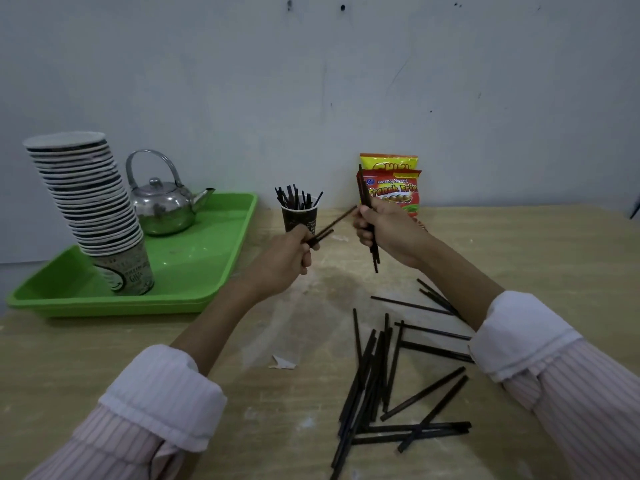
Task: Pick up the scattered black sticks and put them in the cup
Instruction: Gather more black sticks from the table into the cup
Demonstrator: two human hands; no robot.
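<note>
A dark paper cup (298, 218) stands near the wall with several black sticks upright in it. Just in front of the cup, my left hand (289, 259) grips a couple of black sticks (334, 225) that point up and to the right. To its right, my right hand (384, 233) holds a bunch of black sticks (373, 252) almost upright. Several more black sticks (384, 372) lie scattered on the wooden table (104, 358) in front of me, below my right forearm.
A green tray (194, 268) at the left carries a tall leaning stack of paper cups (93, 209) and a steel kettle (162, 207). Two snack bags (393, 185) lean on the wall behind my right hand. A paper scrap (282, 362) lies mid-table.
</note>
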